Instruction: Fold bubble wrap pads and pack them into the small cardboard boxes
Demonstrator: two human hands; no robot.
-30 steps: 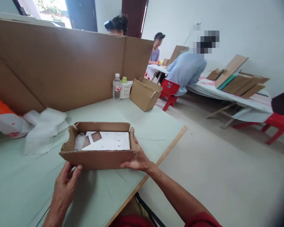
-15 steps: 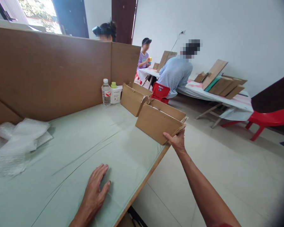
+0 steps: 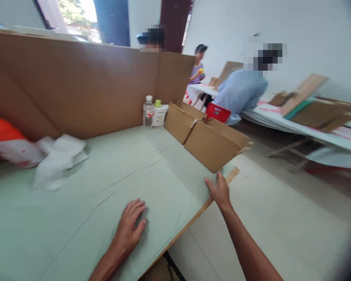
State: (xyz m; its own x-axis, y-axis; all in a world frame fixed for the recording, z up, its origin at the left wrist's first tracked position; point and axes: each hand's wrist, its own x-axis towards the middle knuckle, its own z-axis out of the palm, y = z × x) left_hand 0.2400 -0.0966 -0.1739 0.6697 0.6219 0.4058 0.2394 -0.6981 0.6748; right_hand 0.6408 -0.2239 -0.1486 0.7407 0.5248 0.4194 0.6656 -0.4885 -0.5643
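Note:
My left hand (image 3: 131,225) lies on the pale green table cover (image 3: 117,164), its fingers stretched out and holding nothing. At the table's right edge is my right hand (image 3: 220,191), thumb and fingers apart, just below the near corner of an open brown cardboard box (image 3: 213,148). Whether its fingertips touch that box I cannot tell. A second open cardboard box (image 3: 179,123) stands right behind the first, the two in line along the table's edge.
A water bottle (image 3: 148,113) and a white bottle with a green cap (image 3: 159,115) stand by a cardboard partition (image 3: 105,89). Bubble wrap (image 3: 60,160) and an orange-and-white bag (image 3: 11,140) lie left. Beyond, people sit near another table (image 3: 310,132).
My right hand has let go of the nearer box and drawn back a little. That box now sits closer against the other. The view has turned left; my left hand stays on the table.

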